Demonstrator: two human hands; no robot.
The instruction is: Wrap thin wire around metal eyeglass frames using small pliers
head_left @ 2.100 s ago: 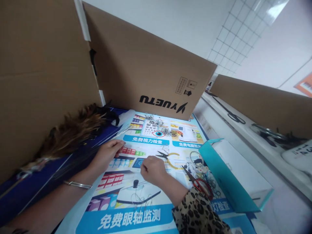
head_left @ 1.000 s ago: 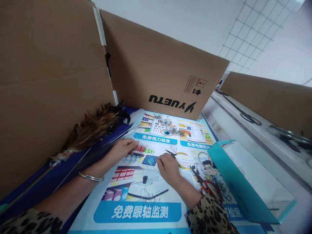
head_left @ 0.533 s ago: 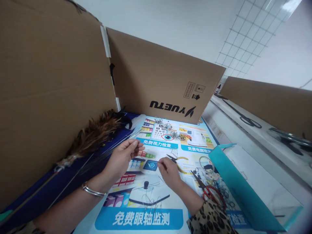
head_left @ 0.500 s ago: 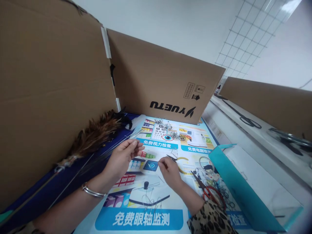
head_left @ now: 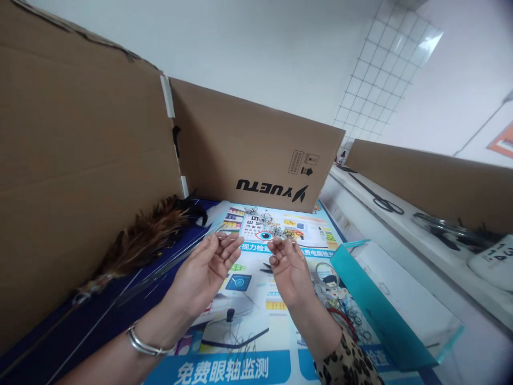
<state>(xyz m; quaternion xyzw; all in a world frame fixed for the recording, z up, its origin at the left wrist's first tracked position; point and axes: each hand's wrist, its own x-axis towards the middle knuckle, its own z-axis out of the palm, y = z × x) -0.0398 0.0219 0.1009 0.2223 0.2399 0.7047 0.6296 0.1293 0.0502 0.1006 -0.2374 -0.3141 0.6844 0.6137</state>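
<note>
My left hand [head_left: 208, 267] is raised above the table with the palm towards me. Its fingertips are pinched together on something thin that I cannot make out. My right hand [head_left: 289, 266] is raised beside it, a small gap apart, fingers curled in a pinch, and what they hold is too fine to name. A silver bracelet [head_left: 142, 342] is on my left wrist and a leopard-print sleeve [head_left: 352, 359] on my right arm. Under the hands lies a printed poster [head_left: 240, 366] with thin wire pieces [head_left: 240, 342] on it.
A pile of brown feathers [head_left: 138, 243] lies at the left on blue cloth. Silver ornaments [head_left: 267, 224] sit at the poster's far end. A teal folder [head_left: 385, 307] and wire rings [head_left: 326, 272] are at the right. Cardboard walls [head_left: 256, 155] stand behind and to the left.
Both hands have lifted off the poster and turned palms towards me, close together. The pliers and scissors are now mostly hidden behind my right hand and arm.
</note>
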